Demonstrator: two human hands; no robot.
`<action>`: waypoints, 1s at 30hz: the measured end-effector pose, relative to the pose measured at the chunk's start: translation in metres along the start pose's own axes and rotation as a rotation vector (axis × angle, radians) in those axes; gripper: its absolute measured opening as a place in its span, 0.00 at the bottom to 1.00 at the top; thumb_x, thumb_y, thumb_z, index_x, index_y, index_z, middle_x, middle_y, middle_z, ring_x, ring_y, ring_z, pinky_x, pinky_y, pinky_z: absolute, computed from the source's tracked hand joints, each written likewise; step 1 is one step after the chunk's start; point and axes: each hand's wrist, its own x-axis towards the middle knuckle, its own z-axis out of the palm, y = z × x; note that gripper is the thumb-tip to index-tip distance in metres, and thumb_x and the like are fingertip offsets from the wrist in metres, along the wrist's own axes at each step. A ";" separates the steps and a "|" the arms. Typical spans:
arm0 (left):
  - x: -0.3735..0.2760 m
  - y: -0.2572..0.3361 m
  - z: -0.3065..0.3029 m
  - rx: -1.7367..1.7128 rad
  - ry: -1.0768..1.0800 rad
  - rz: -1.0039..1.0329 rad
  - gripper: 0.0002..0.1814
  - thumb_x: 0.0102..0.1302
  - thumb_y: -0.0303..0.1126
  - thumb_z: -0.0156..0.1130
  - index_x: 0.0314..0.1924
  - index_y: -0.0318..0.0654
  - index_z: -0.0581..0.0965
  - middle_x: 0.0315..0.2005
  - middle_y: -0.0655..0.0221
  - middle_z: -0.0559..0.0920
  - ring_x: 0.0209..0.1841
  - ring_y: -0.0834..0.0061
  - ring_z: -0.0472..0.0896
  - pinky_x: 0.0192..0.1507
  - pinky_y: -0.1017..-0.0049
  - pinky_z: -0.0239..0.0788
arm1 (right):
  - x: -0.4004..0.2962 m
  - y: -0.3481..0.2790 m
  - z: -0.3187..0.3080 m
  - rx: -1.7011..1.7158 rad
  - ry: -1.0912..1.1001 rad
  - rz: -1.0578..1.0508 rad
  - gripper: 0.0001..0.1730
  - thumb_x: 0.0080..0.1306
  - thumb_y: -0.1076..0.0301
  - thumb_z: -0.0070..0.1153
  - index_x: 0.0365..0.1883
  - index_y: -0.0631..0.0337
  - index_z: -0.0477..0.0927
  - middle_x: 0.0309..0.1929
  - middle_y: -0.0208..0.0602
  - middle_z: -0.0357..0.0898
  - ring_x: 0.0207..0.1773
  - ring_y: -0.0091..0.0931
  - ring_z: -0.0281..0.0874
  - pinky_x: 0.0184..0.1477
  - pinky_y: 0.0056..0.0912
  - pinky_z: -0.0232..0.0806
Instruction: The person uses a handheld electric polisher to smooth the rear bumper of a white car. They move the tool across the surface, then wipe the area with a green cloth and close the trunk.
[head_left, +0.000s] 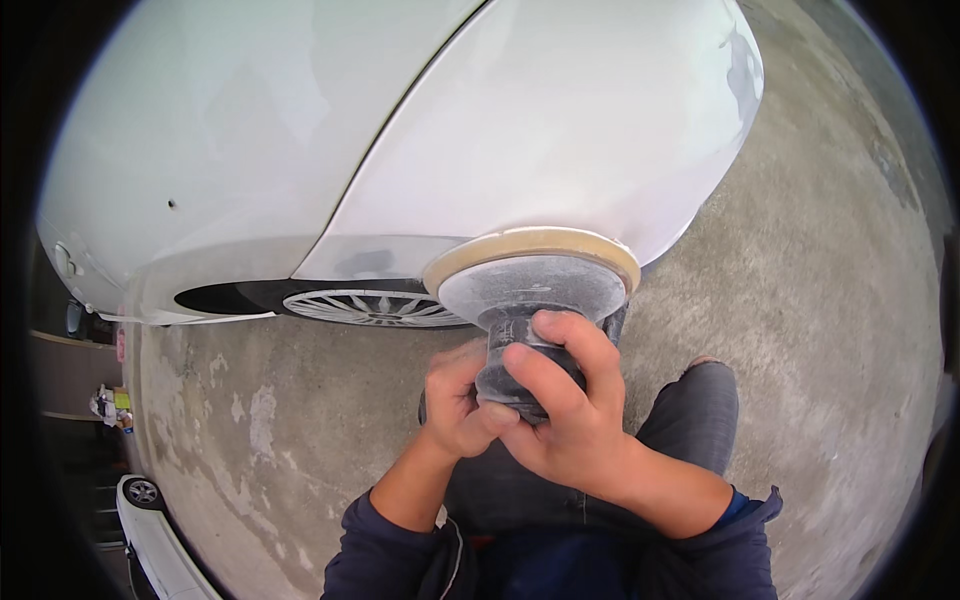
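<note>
Both of my hands are wrapped around a dusty dark-grey round power sander (536, 289). My left hand (459, 397) clasps the left side of its body. On the right and top, my right hand (574, 394) grips the body, with fingers spread over the housing. The wide tan round pad (544, 241) meets the lower edge of the white car's bumper (540, 150); its contact face is hidden. A dull grey patch (365, 261) shows on the bumper just left of the pad. Another grey patch (742, 71) lies near the bumper's far corner.
A silver multi-spoke wheel (382, 307) sits under the arch left of the sander. A panel gap (382, 135) separates bumper and adjoining body panel (225, 135). My knee (697, 409) is bent above the stained concrete floor (810, 300). Another white car (161, 544) stands lower left.
</note>
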 end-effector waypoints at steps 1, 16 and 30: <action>-0.001 0.001 0.001 -0.043 0.042 0.000 0.41 0.65 0.69 0.60 0.41 0.27 0.83 0.34 0.57 0.86 0.37 0.63 0.87 0.40 0.68 0.76 | 0.002 -0.002 0.000 0.001 -0.005 -0.004 0.33 0.48 0.70 0.71 0.56 0.45 0.81 0.59 0.37 0.74 0.39 0.30 0.75 0.36 0.30 0.67; 0.005 0.003 0.003 -0.069 0.033 0.024 0.41 0.65 0.69 0.60 0.43 0.27 0.82 0.35 0.56 0.86 0.37 0.60 0.87 0.40 0.67 0.76 | 0.005 -0.003 -0.002 -0.076 -0.017 -0.027 0.36 0.43 0.72 0.71 0.56 0.47 0.81 0.59 0.39 0.74 0.42 0.35 0.76 0.36 0.34 0.69; -0.013 -0.007 -0.003 -0.099 0.195 -0.006 0.42 0.65 0.72 0.57 0.38 0.29 0.82 0.33 0.58 0.85 0.35 0.65 0.85 0.38 0.69 0.74 | 0.005 -0.011 0.019 -0.050 0.008 -0.018 0.33 0.46 0.74 0.66 0.54 0.42 0.82 0.55 0.30 0.76 0.30 0.27 0.65 0.29 0.25 0.64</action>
